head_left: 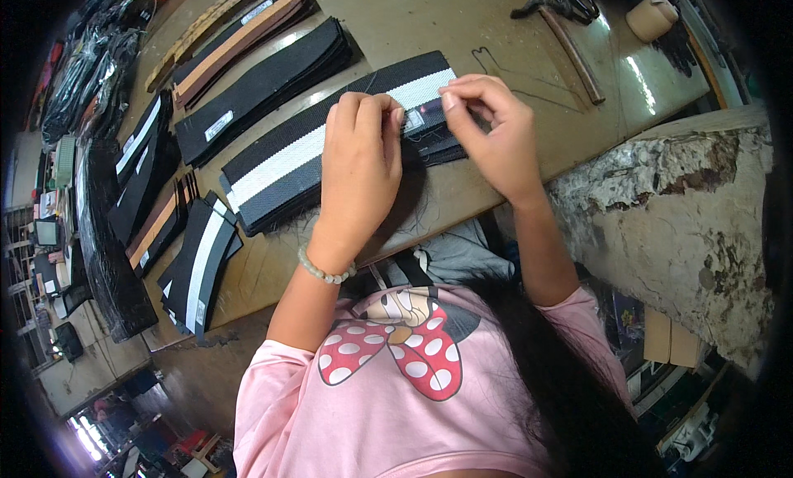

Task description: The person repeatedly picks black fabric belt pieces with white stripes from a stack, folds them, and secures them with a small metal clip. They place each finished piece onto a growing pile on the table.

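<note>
A stack of woven strips (285, 154), banded black, white and grey, lies slantwise on the table in front of me. My left hand (357, 152) is over its middle, fingers curled and thumb against the forefinger. Near those fingertips a small white label (412, 120) shows on the grey band. At the stack's right end my right hand (494, 123) holds thumb and forefinger together just above the white band. What either pinch holds, if anything, is too small to make out. Fine loose threads hang by the stack's near edge, below the label.
Behind lies a black strip stack (264, 90) with a label, then brown-and-black strips (239, 44). Smaller striped bundles (202, 259) sit at left, beside a black plastic-wrapped roll (111, 239). A hammer (570, 53), bent wire and a tan container (651, 18) are far right. A rough block (669, 222) stands right.
</note>
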`<action>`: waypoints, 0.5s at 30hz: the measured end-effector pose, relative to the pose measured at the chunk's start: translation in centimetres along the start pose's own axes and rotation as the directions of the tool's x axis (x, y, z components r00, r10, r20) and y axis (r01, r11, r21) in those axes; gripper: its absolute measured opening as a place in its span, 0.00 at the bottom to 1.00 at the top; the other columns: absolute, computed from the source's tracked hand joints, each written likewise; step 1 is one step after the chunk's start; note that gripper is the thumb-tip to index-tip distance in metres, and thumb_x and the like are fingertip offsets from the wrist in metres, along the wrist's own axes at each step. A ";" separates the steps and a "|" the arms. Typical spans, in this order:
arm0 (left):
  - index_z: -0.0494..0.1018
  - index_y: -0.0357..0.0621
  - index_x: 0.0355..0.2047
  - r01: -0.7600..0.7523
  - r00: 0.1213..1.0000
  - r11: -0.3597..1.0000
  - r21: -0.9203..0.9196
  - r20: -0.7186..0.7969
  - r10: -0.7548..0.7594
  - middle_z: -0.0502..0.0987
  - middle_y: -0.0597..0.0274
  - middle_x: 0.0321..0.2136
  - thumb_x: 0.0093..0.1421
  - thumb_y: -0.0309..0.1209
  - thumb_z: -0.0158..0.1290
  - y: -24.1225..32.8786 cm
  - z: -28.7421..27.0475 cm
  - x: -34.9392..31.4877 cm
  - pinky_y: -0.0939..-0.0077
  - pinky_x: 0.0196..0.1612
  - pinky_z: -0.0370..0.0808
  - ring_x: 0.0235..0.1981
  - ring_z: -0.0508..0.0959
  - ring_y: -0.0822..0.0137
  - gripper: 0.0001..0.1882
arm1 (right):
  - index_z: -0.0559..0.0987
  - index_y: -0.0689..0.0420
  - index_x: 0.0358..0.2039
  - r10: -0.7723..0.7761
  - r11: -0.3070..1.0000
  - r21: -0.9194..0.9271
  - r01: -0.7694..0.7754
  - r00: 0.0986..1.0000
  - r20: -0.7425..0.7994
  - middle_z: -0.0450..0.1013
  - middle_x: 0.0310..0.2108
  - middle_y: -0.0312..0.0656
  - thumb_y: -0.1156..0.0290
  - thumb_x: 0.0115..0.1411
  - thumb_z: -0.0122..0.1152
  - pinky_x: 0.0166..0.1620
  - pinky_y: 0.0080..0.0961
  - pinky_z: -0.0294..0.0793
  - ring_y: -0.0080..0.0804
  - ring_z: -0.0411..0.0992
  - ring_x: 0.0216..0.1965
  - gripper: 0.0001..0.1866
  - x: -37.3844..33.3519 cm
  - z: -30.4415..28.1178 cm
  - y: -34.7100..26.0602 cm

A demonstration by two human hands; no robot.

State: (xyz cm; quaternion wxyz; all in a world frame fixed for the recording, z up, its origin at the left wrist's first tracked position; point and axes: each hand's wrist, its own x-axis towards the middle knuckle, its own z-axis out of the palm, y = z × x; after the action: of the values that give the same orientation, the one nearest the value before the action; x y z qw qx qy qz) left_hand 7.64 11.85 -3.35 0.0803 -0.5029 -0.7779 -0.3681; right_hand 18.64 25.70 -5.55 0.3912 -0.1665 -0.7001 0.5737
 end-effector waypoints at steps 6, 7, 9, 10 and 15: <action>0.79 0.39 0.34 0.088 0.994 0.984 -0.152 0.070 -0.078 0.75 0.55 0.34 0.58 0.28 0.61 0.7 -0.6 0.6 0.60 0.42 0.73 0.37 0.75 0.53 0.06 | 0.79 0.68 0.43 0.176 0.914 0.375 -0.154 0.984 -0.025 0.78 0.39 0.40 0.73 0.67 0.61 0.49 0.20 0.75 0.22 0.75 0.41 0.10 0.5 -0.3 1.0; 0.80 0.40 0.33 0.069 0.995 0.986 -0.150 0.082 -0.057 0.76 0.55 0.34 0.58 0.28 0.62 0.8 -0.7 0.7 0.61 0.42 0.73 0.37 0.76 0.54 0.05 | 0.79 0.68 0.44 0.195 0.904 0.395 -0.165 0.980 -0.036 0.78 0.39 0.41 0.73 0.67 0.61 0.49 0.19 0.74 0.22 0.75 0.41 0.11 0.4 -0.3 1.3; 0.80 0.40 0.31 0.070 0.990 0.987 -0.145 0.131 -0.051 0.76 0.55 0.33 0.57 0.28 0.62 0.9 -0.8 1.1 0.60 0.42 0.73 0.37 0.76 0.52 0.05 | 0.79 0.67 0.43 0.253 0.869 0.450 -0.207 0.967 -0.043 0.78 0.40 0.41 0.73 0.67 0.61 0.49 0.19 0.74 0.21 0.75 0.41 0.10 0.3 -0.4 1.7; 0.80 0.40 0.31 0.064 0.988 0.987 -0.145 0.150 -0.042 0.76 0.55 0.33 0.57 0.28 0.62 1.0 -0.8 1.3 0.60 0.42 0.74 0.37 0.76 0.52 0.05 | 0.79 0.67 0.43 0.245 0.846 0.497 -0.192 0.969 -0.043 0.78 0.40 0.41 0.73 0.67 0.61 0.49 0.19 0.74 0.21 0.75 0.42 0.10 0.3 -0.5 1.9; 0.77 0.38 0.29 0.058 0.966 0.998 -0.001 0.251 -0.056 0.74 0.50 0.33 0.58 0.30 0.59 1.4 -1.4 2.3 0.54 0.39 0.75 0.39 0.76 0.47 0.07 | 0.78 0.66 0.42 0.163 0.916 0.374 -0.142 0.986 -0.025 0.78 0.41 0.42 0.72 0.67 0.62 0.52 0.23 0.76 0.23 0.76 0.43 0.10 0.1 -0.5 2.7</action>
State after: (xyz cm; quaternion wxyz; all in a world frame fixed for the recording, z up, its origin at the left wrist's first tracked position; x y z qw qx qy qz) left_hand 7.36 12.88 -0.55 -0.0314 -0.5231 -0.7944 -0.3072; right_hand 18.36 26.84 -7.98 0.3890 -0.1596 -0.5526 0.7196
